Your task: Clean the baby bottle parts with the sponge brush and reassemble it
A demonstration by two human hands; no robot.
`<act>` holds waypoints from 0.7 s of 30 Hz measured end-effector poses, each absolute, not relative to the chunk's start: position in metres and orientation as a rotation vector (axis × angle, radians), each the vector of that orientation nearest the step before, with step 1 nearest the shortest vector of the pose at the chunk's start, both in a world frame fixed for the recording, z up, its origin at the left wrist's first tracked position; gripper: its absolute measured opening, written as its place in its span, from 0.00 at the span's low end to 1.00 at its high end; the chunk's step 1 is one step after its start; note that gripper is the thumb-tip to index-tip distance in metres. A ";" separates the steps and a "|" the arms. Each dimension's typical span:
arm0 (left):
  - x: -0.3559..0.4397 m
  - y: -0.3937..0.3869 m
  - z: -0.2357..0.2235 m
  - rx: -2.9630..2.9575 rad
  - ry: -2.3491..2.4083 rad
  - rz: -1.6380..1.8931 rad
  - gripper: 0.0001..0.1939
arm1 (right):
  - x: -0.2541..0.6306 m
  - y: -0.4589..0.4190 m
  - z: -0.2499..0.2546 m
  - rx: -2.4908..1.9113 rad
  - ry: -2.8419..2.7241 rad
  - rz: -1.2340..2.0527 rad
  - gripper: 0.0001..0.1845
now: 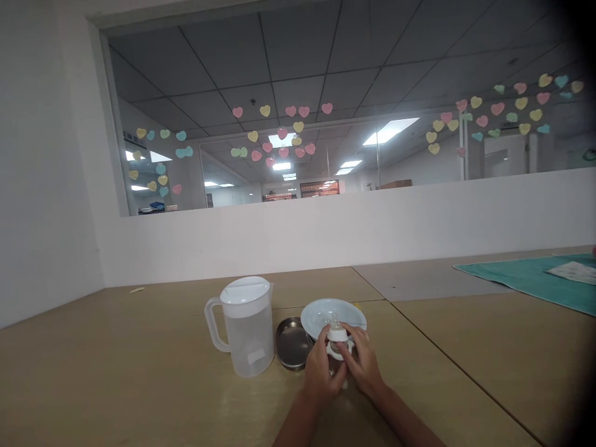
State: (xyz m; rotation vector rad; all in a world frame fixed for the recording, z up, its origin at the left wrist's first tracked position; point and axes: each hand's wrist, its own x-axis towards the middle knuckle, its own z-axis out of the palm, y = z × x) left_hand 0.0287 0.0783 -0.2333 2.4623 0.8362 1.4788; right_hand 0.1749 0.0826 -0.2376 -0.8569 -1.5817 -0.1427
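Both of my hands grip a small baby bottle (338, 336) with a white collar and a clear nipple on top. My left hand (320, 367) wraps its left side, and my right hand (365, 363) closes on it from the right. White handle-like parts show low on the bottle; its lower end is partly hidden by my fingers. Just behind it lies a pale blue bowl (313, 312). A round metal dish (292, 343) sits left of my left hand, partly under the bowl's edge. Beside the dish stands a translucent lidded plastic pitcher (251, 338), its handle facing left.
The wooden table (139, 372) has seams running across it. A teal cloth (526, 276) with a pale patterned piece (575, 272) lies at the right back. Behind the table rises a white wall (326, 233) with a window bearing heart stickers (282, 133).
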 end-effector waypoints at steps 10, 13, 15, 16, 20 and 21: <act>0.030 0.077 -0.232 2.451 0.901 1.448 0.35 | 0.174 0.086 -0.238 -0.791 -1.290 -0.245 0.21; 0.030 0.077 -0.232 2.445 0.881 1.456 0.35 | 0.173 0.089 -0.236 -0.766 -1.184 -0.257 0.20; 0.030 0.077 -0.232 2.440 0.872 1.460 0.34 | 0.172 0.088 -0.234 -0.748 -1.142 -0.256 0.19; 0.030 0.077 -0.232 2.440 0.868 1.459 0.34 | 0.172 0.088 -0.233 -0.735 -1.129 -0.249 0.19; 0.030 0.077 -0.232 2.442 0.883 1.461 0.35 | 0.168 0.087 -0.230 -0.670 -1.083 -0.178 0.18; 0.030 0.077 -0.233 2.442 0.890 1.463 0.35 | 0.167 0.088 -0.230 -0.662 -1.055 -0.159 0.18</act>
